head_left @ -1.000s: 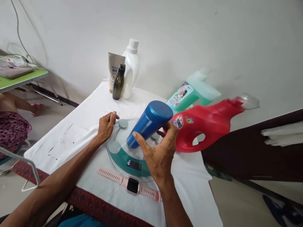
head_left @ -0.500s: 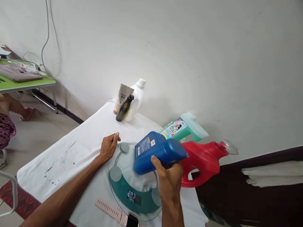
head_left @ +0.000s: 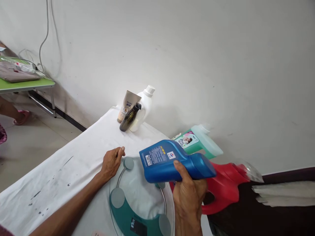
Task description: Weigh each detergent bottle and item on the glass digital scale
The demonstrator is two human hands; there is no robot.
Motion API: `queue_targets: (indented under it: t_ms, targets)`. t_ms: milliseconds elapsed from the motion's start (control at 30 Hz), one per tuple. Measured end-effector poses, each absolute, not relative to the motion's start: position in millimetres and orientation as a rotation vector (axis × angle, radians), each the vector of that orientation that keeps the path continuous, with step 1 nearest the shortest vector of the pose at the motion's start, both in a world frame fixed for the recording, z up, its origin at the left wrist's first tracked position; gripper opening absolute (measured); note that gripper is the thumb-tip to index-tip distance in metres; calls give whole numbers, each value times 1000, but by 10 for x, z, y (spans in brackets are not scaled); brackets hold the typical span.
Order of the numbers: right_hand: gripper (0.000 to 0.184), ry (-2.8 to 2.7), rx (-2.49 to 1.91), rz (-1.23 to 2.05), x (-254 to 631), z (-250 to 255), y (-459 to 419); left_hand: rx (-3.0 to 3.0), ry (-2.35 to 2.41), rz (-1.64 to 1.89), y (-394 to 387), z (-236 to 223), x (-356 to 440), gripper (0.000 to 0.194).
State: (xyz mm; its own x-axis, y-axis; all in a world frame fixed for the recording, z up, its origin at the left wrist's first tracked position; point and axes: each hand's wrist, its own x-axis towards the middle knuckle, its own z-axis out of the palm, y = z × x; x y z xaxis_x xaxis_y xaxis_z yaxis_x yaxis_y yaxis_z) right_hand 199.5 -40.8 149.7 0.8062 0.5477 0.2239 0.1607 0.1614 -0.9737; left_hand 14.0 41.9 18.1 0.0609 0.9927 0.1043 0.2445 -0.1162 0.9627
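My right hand is wrapped round the neck end of a blue bottle with a printed label and barcode. The bottle lies tilted in the air over a round glass scale with a green band, grey discs and a small display. Curled into a loose fist, my left hand rests on the white cloth at the scale's left edge; nothing shows in it. Behind the blue bottle stand a green detergent jug and a red jug with a clear cap, both partly hidden.
A beige tube, a dark pump-shaped bottle and a white bottle stand together at the table's far corner by the wall. At left is a green table, with a person's leg below it. A white cloth covers my table.
My right hand and the blue bottle have moved right, and the bottle is turned flatter. The view has shifted, and the pink watch is almost out of frame. My left hand stays beside the scale.
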Motion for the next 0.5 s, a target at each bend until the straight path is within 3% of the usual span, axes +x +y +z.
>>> queue_targets:
  t_ms: [100,200,500]
  targets:
    - [52,-749,-1245,218,2108,1590,132,1544,1302,1106,407,188,156,62]
    - [60,-789,-1160,245,2272,1570,849,1594,1316,1100,394,191,166,62]
    - [51,-858,-1361,201,2704,1073,2313,1699,1318,1072,379,183,189,59]
